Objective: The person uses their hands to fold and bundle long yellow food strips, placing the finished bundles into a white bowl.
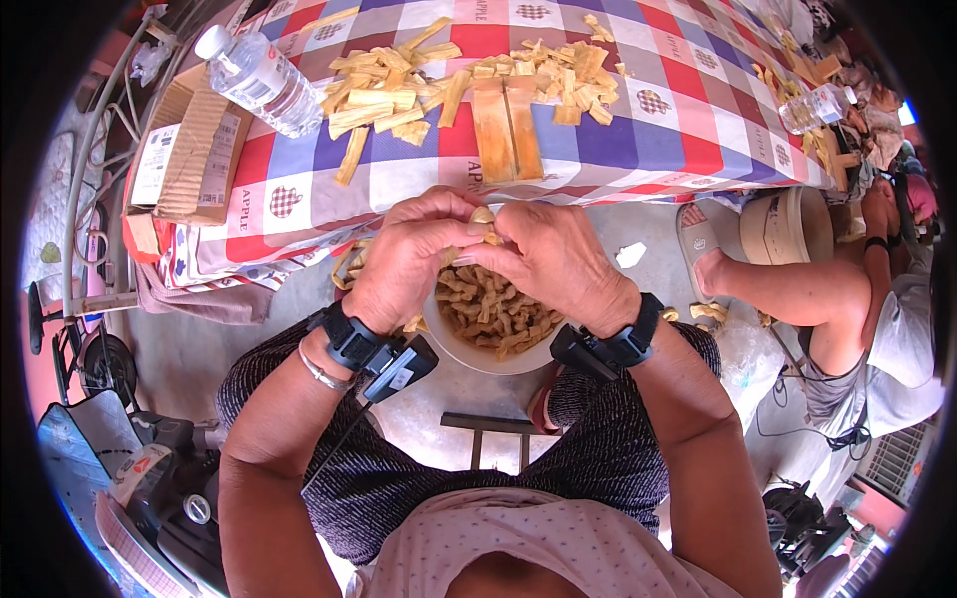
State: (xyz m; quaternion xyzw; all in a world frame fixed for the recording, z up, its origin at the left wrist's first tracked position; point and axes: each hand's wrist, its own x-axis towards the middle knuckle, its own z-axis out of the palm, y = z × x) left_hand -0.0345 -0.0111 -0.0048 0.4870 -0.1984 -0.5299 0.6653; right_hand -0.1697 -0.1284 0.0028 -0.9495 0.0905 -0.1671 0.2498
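Observation:
Between the fingertips of my left hand [407, 250] and my right hand [561, 258] is a small pale yellow strip [482, 217], bent over on itself. Both hands grip it; my fingers hide part of it. Below them a round white tub [456, 351] stands near the floor, holding many twisted or knotted yellowish pieces [497, 310]. On the table's near edge, just beyond my hands, lies a wooden block with a lengthwise slit [497, 138]. Loose flat strips [385, 105] and a pile of shorter pieces [572, 71] lie around its far end.
A checked cloth [628, 149] covers the table. A water bottle [262, 82] and a cardboard box [187, 149] stand at left. Another bottle [815, 108] is at right, near a seated person's leg [792, 299] and a pale bucket [785, 224]. A plastic bag [748, 351] sits on the floor.

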